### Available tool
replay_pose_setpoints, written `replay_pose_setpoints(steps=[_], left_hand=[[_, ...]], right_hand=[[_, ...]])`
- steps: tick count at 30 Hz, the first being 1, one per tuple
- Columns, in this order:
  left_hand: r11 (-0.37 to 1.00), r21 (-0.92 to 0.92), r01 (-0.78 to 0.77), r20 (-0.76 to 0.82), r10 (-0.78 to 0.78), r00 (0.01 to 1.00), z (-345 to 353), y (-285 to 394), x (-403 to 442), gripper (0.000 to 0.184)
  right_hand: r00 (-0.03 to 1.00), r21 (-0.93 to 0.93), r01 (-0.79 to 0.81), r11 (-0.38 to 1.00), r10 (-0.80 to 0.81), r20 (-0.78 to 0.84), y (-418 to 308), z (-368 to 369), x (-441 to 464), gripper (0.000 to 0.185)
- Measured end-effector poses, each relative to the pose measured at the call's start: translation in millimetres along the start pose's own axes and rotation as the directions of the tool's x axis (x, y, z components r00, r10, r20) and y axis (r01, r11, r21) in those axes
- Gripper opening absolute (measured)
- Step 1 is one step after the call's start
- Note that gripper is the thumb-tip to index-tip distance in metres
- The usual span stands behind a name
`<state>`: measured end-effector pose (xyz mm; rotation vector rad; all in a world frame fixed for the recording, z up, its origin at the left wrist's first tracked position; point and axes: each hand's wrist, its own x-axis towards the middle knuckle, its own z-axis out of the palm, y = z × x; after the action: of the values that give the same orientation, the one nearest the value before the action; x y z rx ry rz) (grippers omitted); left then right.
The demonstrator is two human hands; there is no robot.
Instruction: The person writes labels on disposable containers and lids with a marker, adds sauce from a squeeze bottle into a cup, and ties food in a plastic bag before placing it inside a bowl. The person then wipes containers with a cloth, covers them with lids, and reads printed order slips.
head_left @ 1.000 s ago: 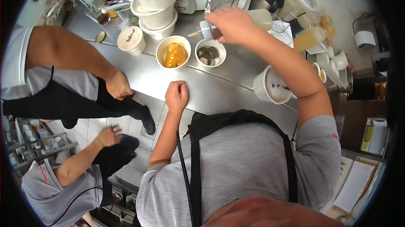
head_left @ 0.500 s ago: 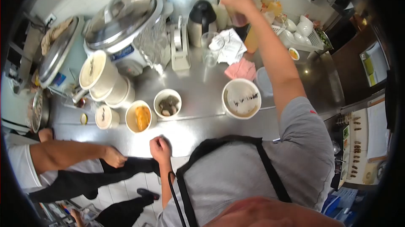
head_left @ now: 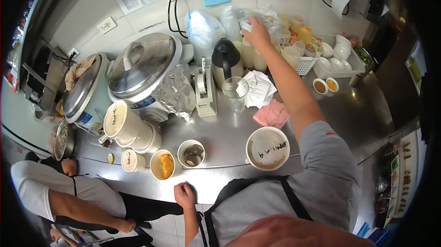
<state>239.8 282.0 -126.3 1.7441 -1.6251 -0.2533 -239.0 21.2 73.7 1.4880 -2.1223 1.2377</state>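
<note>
Farther back than before, the right hand [head_left: 258,33] is now up at the squeeze bottles [head_left: 248,55] along the rear of the tabletop [head_left: 220,132]; whether its grip is clenched, I cannot tell. Fisted, the left hand [head_left: 185,195] is near the bowl [head_left: 156,164] of orange food [head_left: 166,166]

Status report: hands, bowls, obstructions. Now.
Right hand among pale bottles, grip unclear. Left hand curled near counter. Orange-food bowl and grey-food bowl uncovered. Plastic bags crowd right hand.
</note>
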Motion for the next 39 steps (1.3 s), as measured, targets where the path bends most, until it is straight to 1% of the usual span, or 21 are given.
replay_pose_setpoints(steps=[2, 5, 8, 11, 12, 14, 15, 18, 21, 24, 25, 26, 27, 29, 31, 33, 36, 37, 38, 39], left_hand=[[0.999, 0.034, -0.003, 0.013, 0.002, 1.0, 1, 0, 0, 0.005], [0.999, 0.024, 0.035, 0.026, -0.036, 0.999, 3, -5, -1, 0.005], [0.999, 0.033, 0.03, 0.025, -0.031, 0.999, 2, -3, 0, 0.004], [1.0, 0.018, 0.025, 0.027, -0.026, 0.999, -3, 3, 2, 0.003], [1.0, 0.015, 0.018, 0.031, -0.018, 0.999, -4, 4, 3, 0.002], [1.0, 0.004, 0.028, 0.032, -0.029, 0.999, -3, 3, 3, 0.002], [0.999, 0.006, 0.041, 0.04, -0.041, 0.998, -3, 2, 3, 0.002], [0.999, -0.011, 0.036, 0.048, -0.035, 0.998, -1, 1, 3, 0.002], [1.0, -0.008, 0.017, 0.049, -0.017, 0.999, -2, 0, 3, 0.002], [1.0, -0.005, 0.022, 0.051, -0.022, 0.998, -3, 2, 3, 0.002], [1.0, -0.003, 0.025, 0.052, -0.025, 0.998, -3, 2, 3, 0.002], [1.0, -0.001, 0.028, 0.053, -0.028, 0.998, -3, 1, 3, 0.002], [1.0, -0.001, 0.031, 0.051, -0.031, 0.998, -2, 1, 3, 0.002], [0.999, -0.003, 0.036, 0.048, -0.036, 0.998, -1, -1, 2, 0.001], [1.0, 0.007, 0.022, 0.047, -0.022, 0.999, 0, -3, 2, 0.001], [1.0, 0.012, 0.014, 0.039, -0.014, 0.999, 0, -4, 3, 0.001], [1.0, 0.004, 0.019, 0.042, -0.019, 0.999, -1, -2, 3, 0.001], [1.0, 0.002, 0.029, 0.045, -0.029, 0.999, -1, -1, 4, 0.001], [0.999, 0.001, 0.039, 0.05, -0.039, 0.998, -1, 0, 3, 0.001], [0.999, 0.007, 0.041, 0.052, -0.041, 0.998, -1, 0, 3, 0.001]], right_hand=[[0.976, 0.228, 0.059, 0.972, -0.104, 0.191, -20, 15, 28, 0.049], [0.934, 0.039, -0.024, 0.999, 0.008, 0.358, -66, 41, 43, 0.052], [0.911, -0.102, -0.175, 0.979, 0.2, 0.36, -80, 85, 48, 0.056], [0.943, -0.074, -0.093, 0.993, 0.112, 0.314, -68, 123, 51, 0.053], [0.935, -0.071, -0.103, 0.992, 0.121, 0.334, -69, 124, 54, 0.049], [0.916, -0.079, -0.124, 0.989, 0.145, 0.375, -66, 123, 59, 0.043], [0.921, -0.102, -0.121, 0.987, 0.151, 0.359, -69, 119, 58, 0.031], [0.937, -0.14, 0.022, 0.99, 0.029, 0.349, -63, 111, 61, 0.026], [0.897, -0.18, 0.058, 0.982, 0.028, 0.441, -67, 92, 68, 0.023], [0.922, -0.125, 0.146, 0.981, -0.089, 0.378, -69, 83, 70, 0.024], [0.88, 0.008, 0.037, 0.999, -0.036, 0.473, -70, 80, 73, 0.024], [0.824, 0.128, -0.088, 0.988, 0.0, 0.567, -71, 79, 79, 0.024], [0.753, 0.23, -0.222, 0.947, 0.017, 0.657, -71, 79, 85, 0.024], [0.876, 0.253, -0.153, 0.955, 0.013, 0.482, -41, 112, 99, 0.021], [0.889, 0.224, -0.167, 0.96, 0.048, 0.456, -39, 111, 95, 0.019], [0.797, 0.147, -0.263, 0.954, 0.128, 0.59, -37, 111, 80, 0.017], [0.871, 0.281, -0.225, 0.933, 0.063, 0.488, -34, 123, 62, 0.022], [0.876, 0.141, -0.127, 0.982, 0.045, 0.479, -33, 124, 62, 0.024], [0.88, -0.004, -0.027, 1.0, 0.026, 0.474, -32, 124, 64, 0.026], [0.882, -0.149, 0.073, 0.986, 0.006, 0.471, -33, 121, 65, 0.028]])
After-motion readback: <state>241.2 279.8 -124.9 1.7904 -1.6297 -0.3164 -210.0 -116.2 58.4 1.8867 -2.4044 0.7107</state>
